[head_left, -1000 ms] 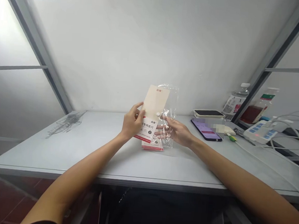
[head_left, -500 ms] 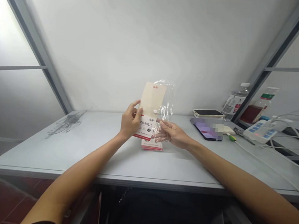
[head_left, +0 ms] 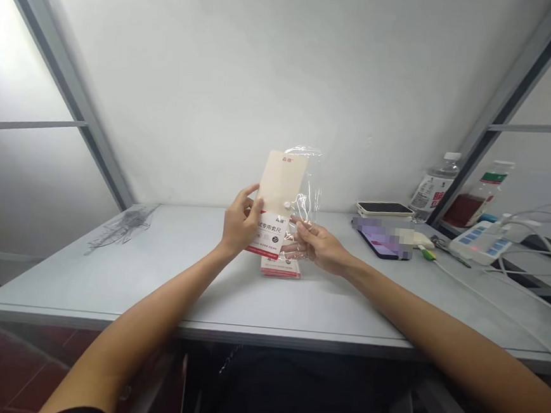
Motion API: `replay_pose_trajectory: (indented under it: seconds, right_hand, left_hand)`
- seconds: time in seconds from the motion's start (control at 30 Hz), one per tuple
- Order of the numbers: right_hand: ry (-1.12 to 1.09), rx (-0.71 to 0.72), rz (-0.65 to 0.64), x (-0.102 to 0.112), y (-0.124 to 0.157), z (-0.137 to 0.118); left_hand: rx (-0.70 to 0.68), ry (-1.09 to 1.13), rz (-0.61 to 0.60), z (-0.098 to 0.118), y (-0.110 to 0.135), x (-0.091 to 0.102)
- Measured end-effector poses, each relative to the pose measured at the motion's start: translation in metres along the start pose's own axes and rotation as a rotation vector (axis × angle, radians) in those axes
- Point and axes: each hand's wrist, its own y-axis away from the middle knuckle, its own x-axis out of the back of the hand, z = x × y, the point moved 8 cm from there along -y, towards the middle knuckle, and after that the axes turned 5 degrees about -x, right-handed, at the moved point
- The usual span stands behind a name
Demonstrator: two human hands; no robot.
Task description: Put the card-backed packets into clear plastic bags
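Note:
Above the desk, my left hand [head_left: 243, 220] pinches the left edge of a ruler-set pouch [head_left: 280, 181], which stands nearly upright. The pouch is cream on top, with a white button and a white label with red trim below. A clear plastic bag [head_left: 311, 187] overlaps its right side, and my right hand [head_left: 322, 247] grips that bag low on its right edge, some fingers showing through the film. How far the pouch lies inside the bag I cannot tell. Under both hands sits a small stack of similar red-edged pouches [head_left: 280, 272], partly hidden.
At the right lie a phone [head_left: 385, 209] and a second phone with a lit screen [head_left: 380, 242]. Two bottles, one clear [head_left: 434, 187] and one with dark red liquid [head_left: 469, 206], stand behind a white power strip [head_left: 477, 241] and cables. A dark scribble [head_left: 126, 226] marks the desk's left.
Both hands stay almost in place with the pouch and bag. The clear film has shifted slightly, with its glints changing near the right hand.

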Motion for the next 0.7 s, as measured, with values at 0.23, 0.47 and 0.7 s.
replay_pose_trajectory:
  seconds: [0.23,0.47,0.7]
  right_hand:
    - [-0.020,0.009,0.053,0.003,-0.001,0.001]
    - [-0.047,0.024,0.054,0.002,0.000,0.000]
    - [-0.001,0.065,0.017,0.003,0.004,-0.009]
  left_hand:
    - [0.021,0.029,-0.009,-0.001,0.000,-0.001]
    - [0.025,0.041,-0.025,-0.001,0.000,-0.001]
    - [0.036,0.033,-0.008,-0.004,-0.005,0.004]
